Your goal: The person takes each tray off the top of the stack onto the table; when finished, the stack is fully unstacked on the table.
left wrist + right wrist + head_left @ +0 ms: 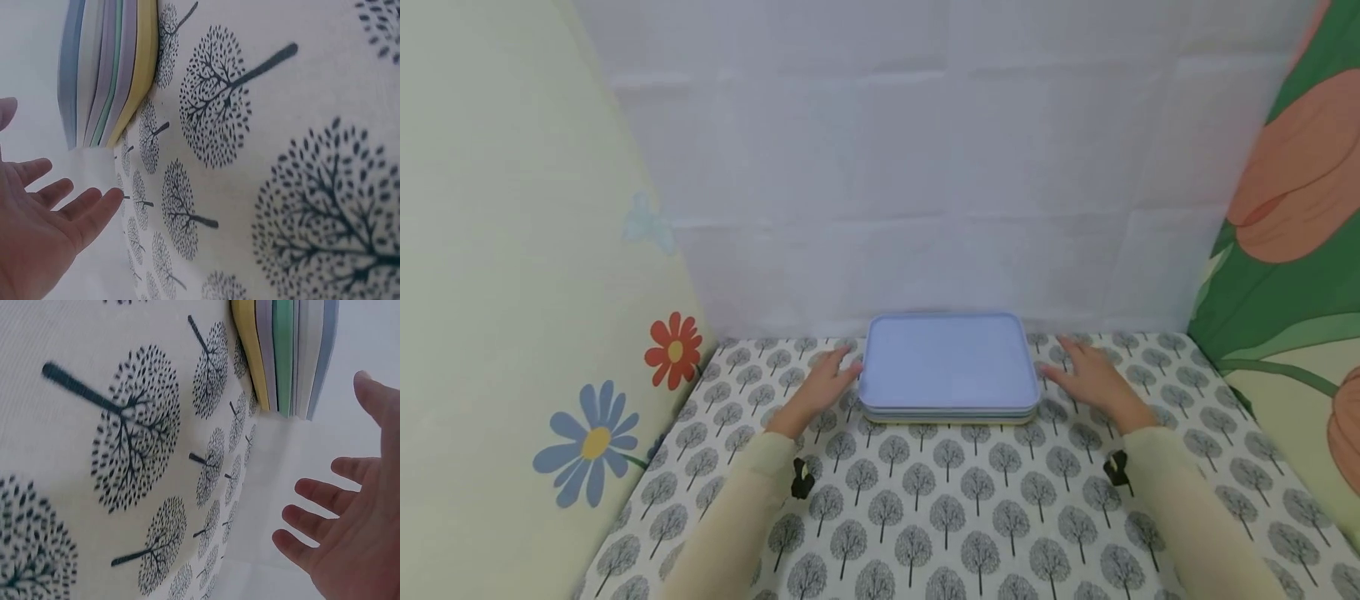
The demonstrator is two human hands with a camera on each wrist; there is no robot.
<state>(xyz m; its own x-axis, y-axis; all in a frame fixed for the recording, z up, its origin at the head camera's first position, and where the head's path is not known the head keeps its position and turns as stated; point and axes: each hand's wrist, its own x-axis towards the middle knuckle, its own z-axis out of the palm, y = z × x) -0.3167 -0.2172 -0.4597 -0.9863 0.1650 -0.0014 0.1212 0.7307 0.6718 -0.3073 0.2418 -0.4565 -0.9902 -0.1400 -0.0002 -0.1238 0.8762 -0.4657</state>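
A stack of rectangular trays (949, 362) lies on the cloth near the back wall, a light blue one on top. From the side, the left wrist view shows the stack's coloured edges (109, 69): blue, white, purple, green and yellow at the bottom. To the left of the stack is my left hand (822, 385), fingers spread and thumb near the tray's edge, holding nothing. On the other side my right hand (1093, 381) is held with extended fingers, apart from the trays. In the right wrist view its palm (356, 550) faces the stack's end.
The table is covered by a white cloth printed with grey trees (947, 512). A white sheet (925, 167) hangs behind it. Flower-patterned panels stand at the left (512, 292) and right (1300, 292).
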